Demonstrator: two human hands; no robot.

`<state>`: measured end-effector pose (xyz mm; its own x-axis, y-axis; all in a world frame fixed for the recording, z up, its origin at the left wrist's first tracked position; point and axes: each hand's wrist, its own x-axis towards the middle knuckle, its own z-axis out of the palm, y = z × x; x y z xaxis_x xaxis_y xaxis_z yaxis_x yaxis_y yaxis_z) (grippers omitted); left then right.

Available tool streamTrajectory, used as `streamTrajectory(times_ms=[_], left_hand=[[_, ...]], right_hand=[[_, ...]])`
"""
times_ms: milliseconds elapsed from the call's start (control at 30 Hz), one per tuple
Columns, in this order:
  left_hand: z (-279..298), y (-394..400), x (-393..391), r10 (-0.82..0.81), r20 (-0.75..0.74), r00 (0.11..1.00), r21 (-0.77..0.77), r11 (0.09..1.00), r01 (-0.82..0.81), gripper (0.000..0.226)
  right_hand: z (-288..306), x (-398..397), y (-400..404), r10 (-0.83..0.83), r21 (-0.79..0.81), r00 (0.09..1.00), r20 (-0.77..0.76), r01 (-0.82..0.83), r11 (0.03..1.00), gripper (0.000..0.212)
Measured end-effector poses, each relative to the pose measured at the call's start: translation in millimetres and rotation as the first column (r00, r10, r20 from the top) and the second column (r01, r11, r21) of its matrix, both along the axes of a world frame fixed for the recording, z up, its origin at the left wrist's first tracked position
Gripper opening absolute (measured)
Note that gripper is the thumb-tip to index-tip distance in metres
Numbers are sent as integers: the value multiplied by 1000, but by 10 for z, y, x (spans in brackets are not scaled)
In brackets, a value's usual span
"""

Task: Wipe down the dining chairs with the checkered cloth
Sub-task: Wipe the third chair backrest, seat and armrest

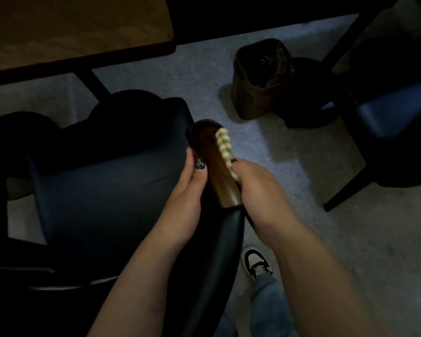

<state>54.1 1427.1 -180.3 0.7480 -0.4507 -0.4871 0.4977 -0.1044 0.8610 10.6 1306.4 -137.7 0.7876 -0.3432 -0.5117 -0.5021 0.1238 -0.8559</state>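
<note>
Both forearms reach down from the bottom edge, over a sneaker point(256, 262) planted on the speckled floor point(350, 251). Above them, the left hand point(188, 186) curls its fingers round the wooden top rail point(214, 166) of the nearest dining chair point(102, 181), steadying it, while the right hand point(258, 188) pinches the checkered cloth point(225, 148) folded over that rail's right edge. I'd judge the wiping is only at this one rail; the dark padded seat and back look untouched (though the light is too dim to be sure), and a second chair point(394, 117) at the far right is left to do. Room is tight on the left, where the seat is tucked near the counter point(78, 27) and its post. On the right, open floor runs to a small bin point(260, 79), which stands just beside the second chair's legs.
</note>
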Motion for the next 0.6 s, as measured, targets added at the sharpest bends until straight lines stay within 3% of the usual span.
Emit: streamTrajectory(times_ms=[67, 200, 267, 367, 433, 600], left_hand=[[-21, 8, 0, -3, 5, 1000, 5, 1000, 3, 82], [-56, 18, -7, -11, 39, 999, 22, 1000, 10, 84], [-65, 17, -5, -10, 57, 998, 48, 999, 7, 85], [-37, 5, -15, 8, 58, 998, 86, 996, -13, 71], [35, -21, -26, 20, 58, 998, 121, 992, -27, 58], [301, -309, 121, 86, 40, 995, 241, 966, -93, 32]], right_hand=[[-88, 136, -22, 35, 12, 989, -141, -33, 999, 28], [-198, 151, 46, -41, 273, 975, -219, 101, 957, 28], [-152, 19, 91, -98, 299, 984, -151, 140, 944, 31], [-33, -256, 173, -143, 187, 986, 91, 124, 975, 32], [71, -381, 241, -165, 201, 959, 231, 119, 972, 36], [64, -195, 222, -134, 226, 940, 314, 63, 972, 45]])
